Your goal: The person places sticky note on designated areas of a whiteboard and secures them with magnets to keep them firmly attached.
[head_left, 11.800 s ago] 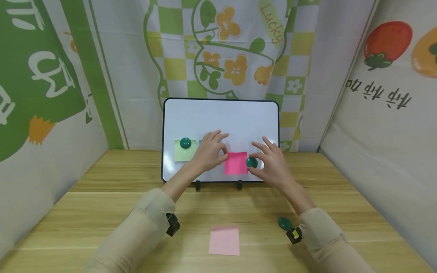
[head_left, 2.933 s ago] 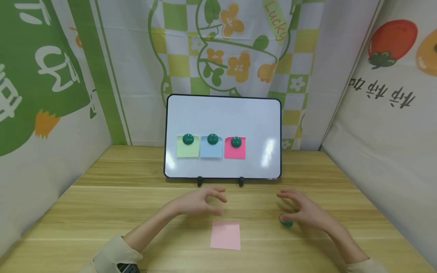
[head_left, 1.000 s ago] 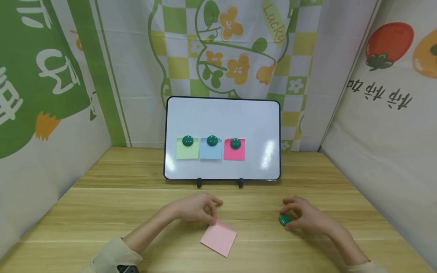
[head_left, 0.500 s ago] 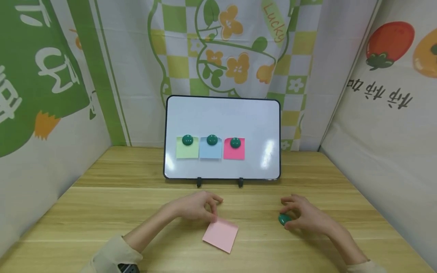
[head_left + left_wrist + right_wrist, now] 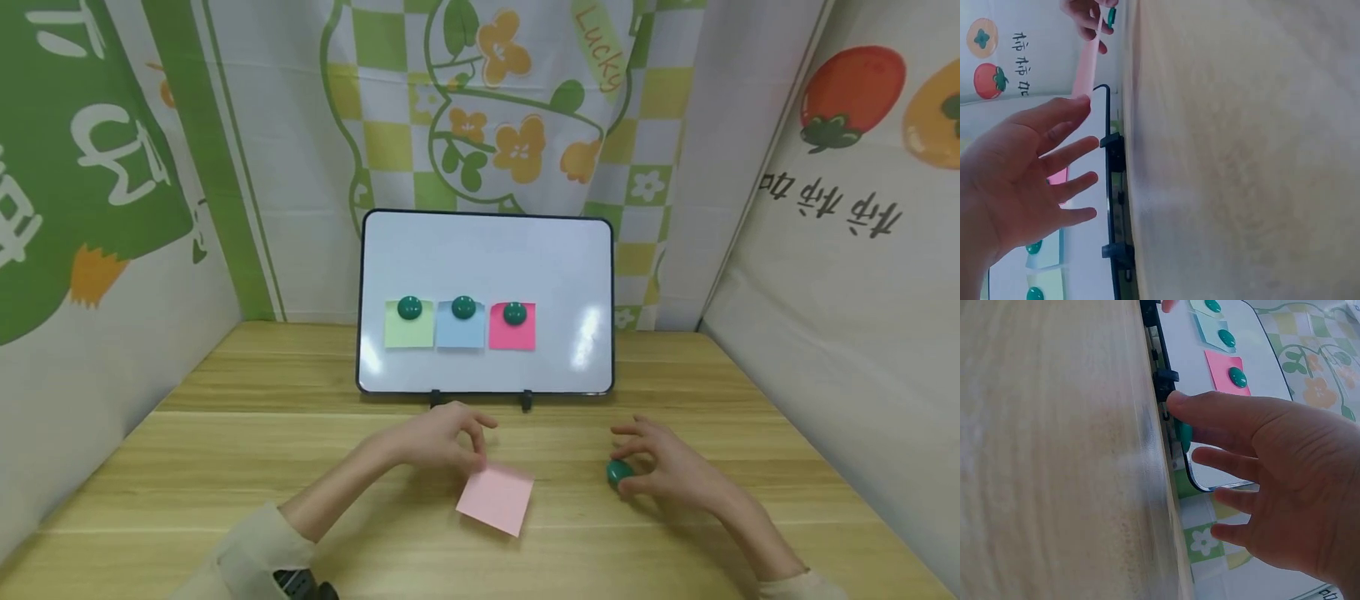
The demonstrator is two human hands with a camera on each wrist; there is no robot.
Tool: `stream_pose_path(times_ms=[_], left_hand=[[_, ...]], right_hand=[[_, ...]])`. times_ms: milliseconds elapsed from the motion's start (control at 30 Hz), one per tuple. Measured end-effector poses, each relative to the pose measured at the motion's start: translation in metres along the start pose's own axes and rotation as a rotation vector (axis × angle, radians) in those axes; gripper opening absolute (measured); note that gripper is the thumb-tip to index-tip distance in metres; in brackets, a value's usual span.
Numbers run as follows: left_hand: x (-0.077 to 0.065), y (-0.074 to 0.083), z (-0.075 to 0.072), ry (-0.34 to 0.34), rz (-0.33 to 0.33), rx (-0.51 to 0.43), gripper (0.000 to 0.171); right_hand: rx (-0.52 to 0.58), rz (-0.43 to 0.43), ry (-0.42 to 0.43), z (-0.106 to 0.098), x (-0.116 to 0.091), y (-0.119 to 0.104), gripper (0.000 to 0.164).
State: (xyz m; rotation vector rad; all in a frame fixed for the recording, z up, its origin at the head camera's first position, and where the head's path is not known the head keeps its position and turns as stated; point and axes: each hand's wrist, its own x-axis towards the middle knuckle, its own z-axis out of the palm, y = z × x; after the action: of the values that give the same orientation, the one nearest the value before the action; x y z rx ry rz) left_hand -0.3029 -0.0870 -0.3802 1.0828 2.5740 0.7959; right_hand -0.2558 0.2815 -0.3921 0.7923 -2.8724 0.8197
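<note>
My left hand [image 5: 442, 437] pinches the top left corner of a pale pink sticky note [image 5: 497, 498] between thumb and index finger, the other fingers spread. The note hangs tilted over the table, and in the left wrist view the sticky note [image 5: 1087, 65] shows nearly edge-on. Off to the right, my right hand [image 5: 671, 467] holds a round green magnet [image 5: 618, 472] between thumb and fingertips. The right wrist view shows that magnet [image 5: 1183, 434] partly hidden behind the thumb.
A whiteboard [image 5: 487, 258] stands at the back on black feet [image 5: 527, 401]. Across it run a green note [image 5: 408, 333], a blue note [image 5: 461, 335] and a bright pink note [image 5: 512, 337], each under a green magnet. Printed curtains enclose the wooden table [image 5: 225, 467].
Since about twelve seconds ago, the bright pink note has been fixed under a magnet. My left hand has taken the pale pink note and raised it; my right hand has picked up the last magnet.
</note>
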Motion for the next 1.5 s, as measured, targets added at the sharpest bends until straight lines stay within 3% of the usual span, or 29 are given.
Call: stream_pose_path(times_ms=[233,600,1033,1167,1333,1500], left_hand=[[0.009,0.007,-0.003,0.028,0.05,0.031,0.013],[0.023,0.013,-0.013,0.046,0.007,0.034,0.011],[0.048,0.022,-0.023,0.099,0.072,0.005,0.01],[0.059,0.025,-0.025,0.117,0.082,-0.003,0.011],[0.068,0.035,-0.031,0.138,0.044,0.003,0.011],[0.073,0.039,-0.037,0.209,0.038,0.02,0.013]], right_hand=[[0.03,0.028,0.037,0.001,0.003,-0.006,0.03],[0.006,-0.067,0.137,0.001,0.009,-0.012,0.03],[-0.04,-0.112,0.206,-0.001,0.018,-0.021,0.032],[-0.075,-0.139,0.249,-0.002,0.019,-0.024,0.034],[-0.098,-0.205,0.324,-0.004,0.026,-0.03,0.039],[-0.1,-0.207,0.398,-0.002,0.037,-0.037,0.037]])
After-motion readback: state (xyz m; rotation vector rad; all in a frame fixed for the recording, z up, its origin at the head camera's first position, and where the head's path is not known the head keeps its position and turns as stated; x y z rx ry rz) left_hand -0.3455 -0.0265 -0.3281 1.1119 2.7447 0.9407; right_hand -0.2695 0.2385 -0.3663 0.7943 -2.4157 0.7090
